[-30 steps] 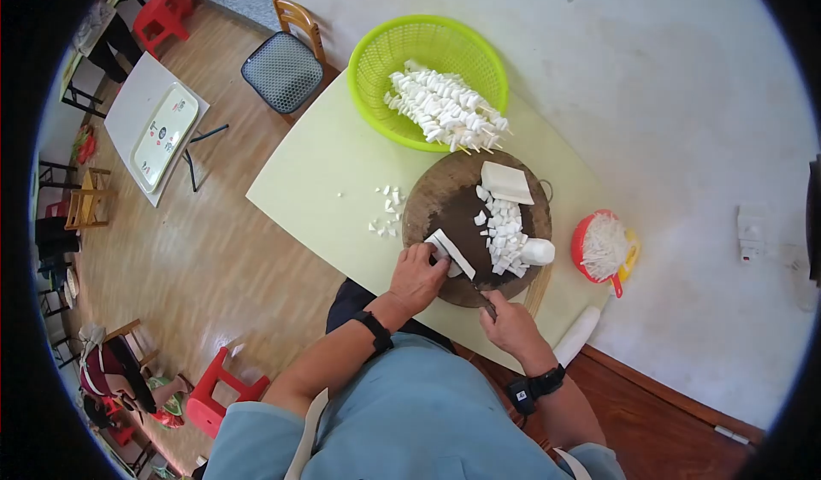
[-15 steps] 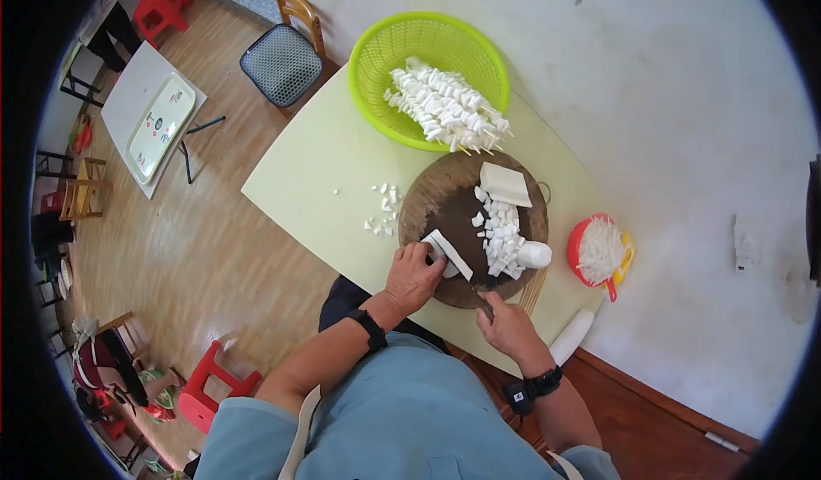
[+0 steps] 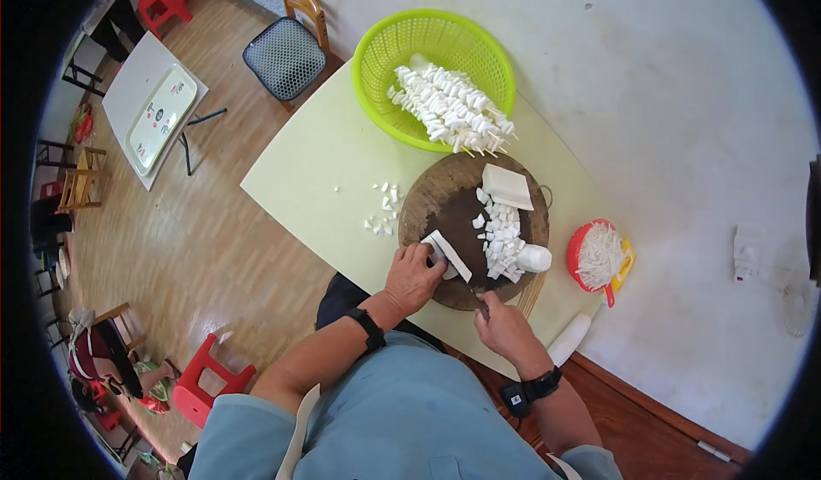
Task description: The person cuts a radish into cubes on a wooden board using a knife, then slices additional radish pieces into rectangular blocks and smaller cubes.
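Steadying a white slab (image 3: 450,256), radish perhaps, on the near-left part of the round chopping block (image 3: 422,203): left hand (image 3: 410,279), fingers bunched together, tips partly hidden. Knife (image 3: 481,304) beside it, handle wrapped by right hand's (image 3: 506,333) curled fingers. Diced white pieces (image 3: 503,234) farther right. Risk: slab skids if wet or loosely pinned; fingertips near blade could get nicked.

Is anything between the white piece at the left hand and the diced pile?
Nothing visible: only bare chopping board separates the white piece from the diced pile. The left hand sits on the side away from the pile. The right hand holds the knife.
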The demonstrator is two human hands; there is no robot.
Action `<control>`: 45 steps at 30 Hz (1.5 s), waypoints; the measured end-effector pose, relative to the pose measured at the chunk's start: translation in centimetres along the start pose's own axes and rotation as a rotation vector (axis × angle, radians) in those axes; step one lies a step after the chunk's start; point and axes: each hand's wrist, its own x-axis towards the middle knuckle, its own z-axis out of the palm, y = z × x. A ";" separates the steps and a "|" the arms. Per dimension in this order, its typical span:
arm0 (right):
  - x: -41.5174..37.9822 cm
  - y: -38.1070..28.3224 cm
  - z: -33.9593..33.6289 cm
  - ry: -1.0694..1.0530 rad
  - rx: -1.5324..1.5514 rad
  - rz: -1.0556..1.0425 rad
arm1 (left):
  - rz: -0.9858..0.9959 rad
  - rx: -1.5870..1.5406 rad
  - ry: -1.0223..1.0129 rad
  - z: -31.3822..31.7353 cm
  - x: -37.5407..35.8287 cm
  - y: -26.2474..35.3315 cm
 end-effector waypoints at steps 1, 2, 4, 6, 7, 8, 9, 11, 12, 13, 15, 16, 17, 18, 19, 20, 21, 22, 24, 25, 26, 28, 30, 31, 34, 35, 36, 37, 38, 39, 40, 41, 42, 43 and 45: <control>0.0 0.0 0.1 0.004 -0.012 0.013 | 0.003 0.003 -0.005 0.0 0.0 0.0; 0.1 0.1 0.3 0.003 -0.012 0.013 | 0.002 0.003 -0.006 0.1 -0.1 0.0; 0.2 0.6 0.7 0.027 0.007 -0.020 | 0.005 0.007 0.007 0.3 -0.2 0.0; 0.8 0.5 0.5 -0.009 0.024 0.009 | 0.007 0.004 0.027 0.4 -0.1 0.1; 1.1 0.5 0.4 -0.046 0.043 0.037 | 0.010 0.002 0.046 0.4 -0.2 0.1; 1.4 0.7 0.6 -0.040 0.050 0.039 | 0.018 0.004 0.042 0.4 -0.2 0.1; 2.0 1.1 1.0 -0.033 0.055 0.014 | 0.018 -0.002 0.034 0.3 -0.2 0.0; 2.7 1.8 1.7 -0.026 0.062 -0.014 | 0.019 -0.003 0.026 0.3 -0.2 0.1; 2.9 1.9 2.0 -0.006 0.057 -0.002 | 0.024 0.009 0.032 0.2 -0.2 0.1; 2.9 2.0 2.2 0.013 0.051 0.013 | 0.029 0.020 0.037 0.1 -0.3 0.2; 2.6 1.8 2.3 0.013 0.064 0.022 | 0.040 0.022 0.026 0.2 -0.6 0.0; 2.7 1.7 2.1 0.013 0.069 0.024 | 0.046 0.025 0.024 0.4 -0.5 -0.1; 2.6 1.8 2.0 0.021 0.070 0.026 | 0.053 0.025 0.026 0.4 -0.6 0.0; 2.7 1.8 1.9 0.025 0.060 0.023 | 0.041 0.040 0.014 0.4 -0.6 0.1; 2.7 2.0 1.8 0.029 0.049 0.019 | 0.027 0.054 0.004 0.4 -0.6 0.1; 2.5 2.2 1.9 0.034 0.047 0.019 | 0.031 0.055 0.008 0.3 -0.6 0.1; 2.3 2.3 2.1 0.079 0.110 0.011 | 0.042 0.044 0.017 0.2 -0.6 0.1; 2.2 2.4 2.3 0.121 0.172 0.000 | 0.049 0.033 0.028 0.2 -0.6 0.1; 1.8 2.2 2.7 0.168 0.212 0.015 | 0.050 0.017 0.057 0.3 -0.7 0.1; 1.5 2.1 2.9 0.219 0.258 0.035 | 0.057 0.000 0.081 0.4 -0.9 0.1; 1.3 2.0 2.9 0.220 0.254 0.036 | 0.057 -0.003 0.084 0.4 -1.0 0.1; 0.7 1.7 2.5 0.237 0.194 -0.023 | 0.086 -0.050 0.104 0.1 -1.3 0.0; 0.2 1.4 2.1 0.213 0.171 -0.019 | 0.078 -0.078 0.113 -0.2 -1.6 -0.1; 0.0 1.2 2.1 0.191 0.154 -0.015 | 0.072 -0.102 0.118 -0.4 -1.8 -0.2; -0.5 1.2 2.1 0.191 0.151 -0.043 | 0.076 -0.101 0.120 -0.4 -1.9 -0.7; -0.6 1.1 2.1 0.188 0.148 -0.043 | 0.072 -0.103 0.121 -0.4 -2.0 -0.7; -0.6 1.0 2.0 0.178 0.133 -0.053 | 0.065 -0.101 0.113 -0.4 -2.0 -0.6; -0.7 0.9 1.9 0.168 0.119 -0.062 | 0.059 -0.100 0.105 -0.3 -1.9 -0.6; -0.7 0.7 1.7 0.166 0.118 -0.061 | 0.057 -0.101 0.105 -0.3 -1.9 -0.5; -0.6 0.4 1.6 0.129 0.099 -0.025 | 0.073 -0.078 0.105 -0.2 -1.8 -0.5; -0.6 0.2 1.5 0.093 0.079 0.011 | 0.089 -0.055 0.106 -0.1 -1.6 -0.4; -0.6 0.1 1.5 0.093 0.077 0.011 | 0.089 -0.057 0.107 -0.1 -1.5 -0.3; -0.5 0.1 1.6 0.090 0.080 0.011 | 0.091 -0.039 0.102 0.0 -1.4 -0.3; -0.5 0.1 1.6 0.086 0.082 0.010 | 0.091 -0.020 0.097 0.0 -1.3 -0.3; -0.2 0.3 1.7 0.069 0.069 0.014 | 0.084 -0.017 0.086 0.1 -1.3 -0.3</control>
